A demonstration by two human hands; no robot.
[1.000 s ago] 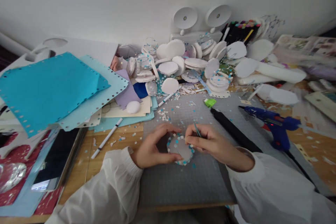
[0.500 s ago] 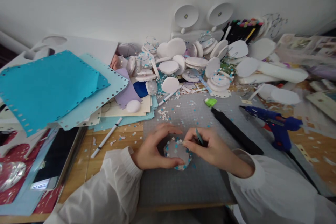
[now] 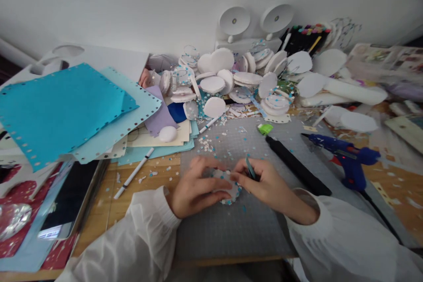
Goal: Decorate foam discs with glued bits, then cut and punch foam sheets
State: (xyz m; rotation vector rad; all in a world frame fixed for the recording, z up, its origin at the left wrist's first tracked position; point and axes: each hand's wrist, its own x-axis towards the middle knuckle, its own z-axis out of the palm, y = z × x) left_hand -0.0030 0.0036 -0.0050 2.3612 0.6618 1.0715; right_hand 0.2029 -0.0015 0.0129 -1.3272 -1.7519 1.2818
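While working low over the dark grey grid mat [image 3: 231, 233], rests the bare left hand [image 3: 194, 188] on the left side of a small, flat, white disc with tiny blue and white stars on its edge [image 3: 235, 191]. Bends the left fingers over the top, with the thumb at the near part, likely to stop any slipping. Cannot tell whether pinching or only touching with that grip.

Has the right hand [image 3: 263, 184] at the right side of the disc, thumb and finger close together by the edge. Cannot see any star between the tips. Also holds a thin blue-green tool, maybe tweezers [image 3: 250, 168], inside the right grip, sticking up between the fingers, perhaps to save putting it down.

Has loose blue and white stars [image 3: 206, 141] spread on the mat just past the hands, easy to reach. Has a dark blue plastic glue gun with a little red light [image 3: 346, 152] lying on the right, nose to the far left, well apart from the fingers, maybe because of heat. Has many round white pads [image 3: 213, 84] heaped at the far side, perhaps to make room for working. Has a big bright blue sheet with holes along the edges [image 3: 69, 110] on the left, over other papers, with a slim white pen [image 3: 135, 174] near it on the brown wooden desk [image 3: 114, 209].
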